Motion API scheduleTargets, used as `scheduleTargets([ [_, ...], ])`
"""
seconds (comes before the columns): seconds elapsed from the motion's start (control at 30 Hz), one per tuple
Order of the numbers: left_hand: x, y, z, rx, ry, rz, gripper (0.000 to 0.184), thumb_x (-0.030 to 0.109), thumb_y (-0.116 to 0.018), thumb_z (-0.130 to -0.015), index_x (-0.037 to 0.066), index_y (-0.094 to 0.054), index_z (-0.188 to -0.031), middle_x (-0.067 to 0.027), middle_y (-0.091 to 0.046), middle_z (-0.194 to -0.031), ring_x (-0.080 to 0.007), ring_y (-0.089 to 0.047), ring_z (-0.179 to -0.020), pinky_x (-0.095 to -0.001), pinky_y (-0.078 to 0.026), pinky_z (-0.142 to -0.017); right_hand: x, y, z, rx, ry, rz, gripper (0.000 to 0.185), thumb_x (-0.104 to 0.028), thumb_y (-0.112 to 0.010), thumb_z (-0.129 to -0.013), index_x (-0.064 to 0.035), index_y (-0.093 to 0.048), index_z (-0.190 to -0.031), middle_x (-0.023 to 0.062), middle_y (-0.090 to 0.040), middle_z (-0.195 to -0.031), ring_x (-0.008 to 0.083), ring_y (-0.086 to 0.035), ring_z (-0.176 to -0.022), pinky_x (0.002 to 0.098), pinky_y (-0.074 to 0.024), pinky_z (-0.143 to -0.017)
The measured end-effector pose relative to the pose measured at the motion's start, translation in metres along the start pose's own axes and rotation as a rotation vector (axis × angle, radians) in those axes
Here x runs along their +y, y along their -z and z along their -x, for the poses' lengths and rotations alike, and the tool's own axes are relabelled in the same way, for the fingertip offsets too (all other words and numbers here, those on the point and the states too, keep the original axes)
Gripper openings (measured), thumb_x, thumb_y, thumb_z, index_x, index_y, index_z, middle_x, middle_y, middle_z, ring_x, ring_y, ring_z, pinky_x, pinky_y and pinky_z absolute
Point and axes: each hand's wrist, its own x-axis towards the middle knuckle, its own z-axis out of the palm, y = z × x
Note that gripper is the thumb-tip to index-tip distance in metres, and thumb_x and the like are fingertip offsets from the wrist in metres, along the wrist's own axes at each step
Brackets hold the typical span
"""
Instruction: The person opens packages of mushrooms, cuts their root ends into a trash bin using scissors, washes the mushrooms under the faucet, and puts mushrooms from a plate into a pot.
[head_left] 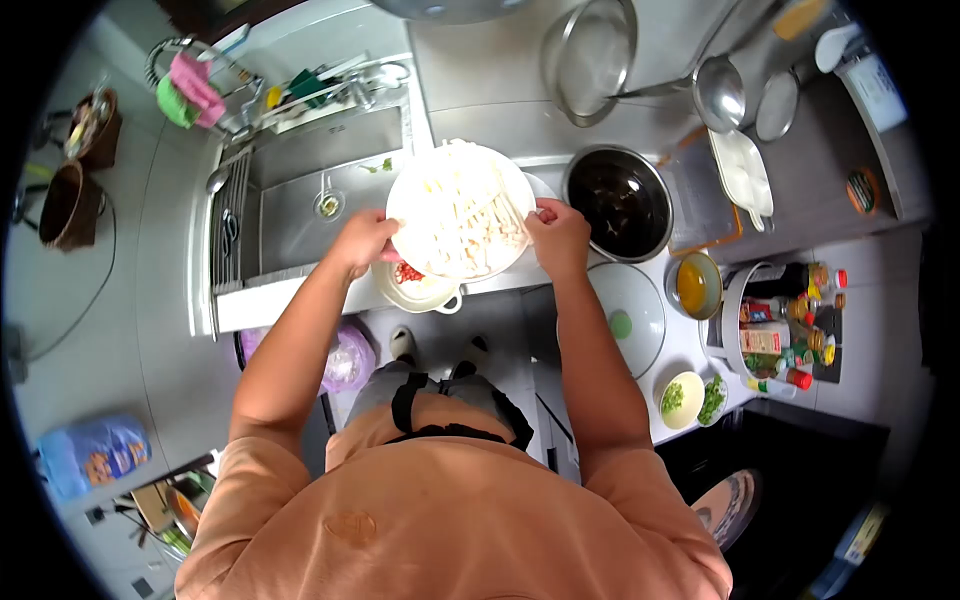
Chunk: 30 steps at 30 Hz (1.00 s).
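Note:
Both my hands hold a round white plate heaped with pale, thin strips of food that I cannot name for certain. My left hand grips the rim at the lower left, thumb on the edge. On the opposite side, my right hand pinches the rim between thumb and fingers. Partly hidden under the plate is a white handled bowl with chopped red pieces in it. Just right of my right hand stands a steel pot with dark contents.
A steel sink lies to the left. On the right are a glass lid, a bowl of yellow liquid, bowls of chopped greens and a rack of bottles. Strainers and a ladle hang at the back.

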Motion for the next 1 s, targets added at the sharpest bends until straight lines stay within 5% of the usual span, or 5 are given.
scheduleTargets([
  [0.2, -0.041, 0.038, 0.079, 0.254, -0.052, 0.197, 0.032, 0.019, -0.053, -0.087, -0.005, -0.056, -0.109, -0.0121, -0.066, -0.092, -0.0176, -0.066, -0.075, -0.0280, -0.054, -0.059, -0.057, -0.021, 0.019, -0.306, 0.161, -0.019, 0.025, -0.013, -0.067, -0.076, -0.0024, -0.067, -0.099, 0.0105, -0.066, -0.079, 0.0236, -0.062, -0.069, 0.0325, -0.0499, -0.066],
  [0.33, -0.061, 0.068, 0.145, 0.403, -0.053, 0.315, 0.030, 0.019, -0.052, -0.086, 0.001, -0.058, -0.109, -0.0085, -0.067, -0.091, -0.0149, -0.065, -0.072, -0.0257, -0.052, -0.056, -0.119, -0.052, 0.054, -0.271, 0.922, 0.164, 0.034, -0.017, -0.071, -0.074, -0.0094, -0.066, -0.106, 0.0077, -0.061, -0.105, 0.0259, -0.056, -0.096, 0.0367, -0.0473, -0.080],
  [0.6, -0.154, 0.127, 0.300, 0.697, -0.163, 0.531, 0.030, 0.011, -0.046, -0.084, -0.003, -0.058, -0.107, -0.0103, -0.066, -0.089, -0.0156, -0.065, -0.069, -0.0260, -0.053, -0.054, -0.222, -0.174, 0.208, -0.841, 1.733, 0.289, 0.010, -0.019, -0.067, -0.075, -0.0122, -0.067, -0.082, 0.0009, -0.063, -0.087, 0.0216, -0.055, -0.089, 0.0358, -0.0421, -0.081],
  [0.73, -0.226, 0.152, 0.390, 0.850, -0.190, 0.630, 0.030, 0.011, -0.045, -0.084, -0.004, -0.058, -0.107, -0.0096, -0.066, -0.087, -0.0144, -0.064, -0.069, -0.0251, -0.052, -0.054, -0.262, -0.216, 0.317, -0.764, 1.629, 0.026, 0.013, -0.022, -0.065, -0.078, -0.0096, -0.067, -0.082, 0.0076, -0.063, -0.077, 0.0254, -0.060, -0.080, 0.0386, -0.0466, -0.075],
  [1.0, -0.350, 0.154, 0.569, 1.165, -0.175, 0.822, 0.026, 0.009, -0.045, -0.084, 0.000, -0.059, -0.104, -0.0073, -0.066, -0.084, -0.0125, -0.064, -0.064, -0.0235, -0.053, -0.054, -0.293, -0.273, 0.571, -1.160, 1.545, 0.768, 0.066, -0.060, -0.068, -0.069, 0.0022, -0.064, -0.091, 0.0173, -0.064, -0.093, 0.0295, -0.063, -0.087, 0.0379, -0.0521, -0.073],
])
